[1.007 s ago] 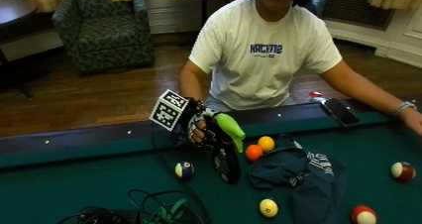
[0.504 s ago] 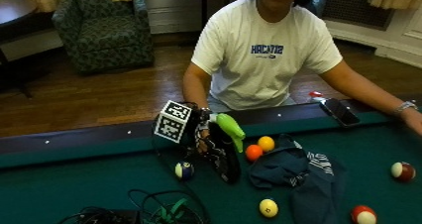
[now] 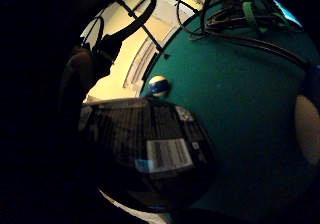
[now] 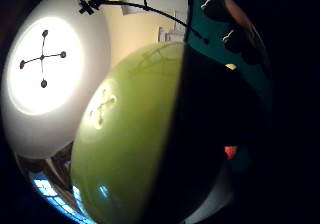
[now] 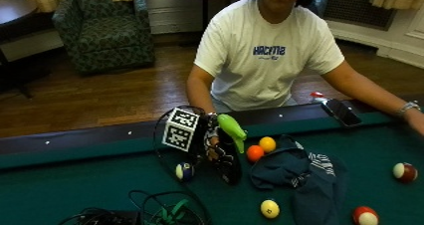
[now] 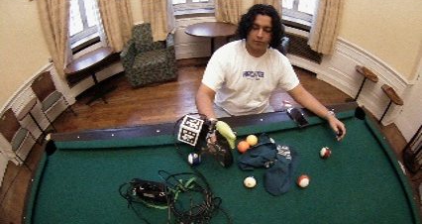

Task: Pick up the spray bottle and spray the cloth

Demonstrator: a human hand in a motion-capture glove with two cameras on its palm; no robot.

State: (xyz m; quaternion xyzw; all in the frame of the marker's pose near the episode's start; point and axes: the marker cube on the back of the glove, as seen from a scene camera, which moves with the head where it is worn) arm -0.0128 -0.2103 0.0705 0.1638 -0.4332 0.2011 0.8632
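One spray bottle (image 5: 227, 148) in my gloved right hand (image 5: 213, 144), fingers wrapped round it, standing on the green felt of the pool table (image 5: 86, 185).
Its glossy lime-green head tops a dark body whose white printed label I can't read; a crumpled navy cloth (image 5: 301, 172) lies just beside, touching an orange ball (image 5: 255, 153).

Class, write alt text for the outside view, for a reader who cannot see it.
A person's black-gloved right hand grips a dark spray bottle with a green trigger head, standing on a green pool table. Beside it lie a crumpled dark blue cloth, orange and yellow balls, and a blue-striped ball.
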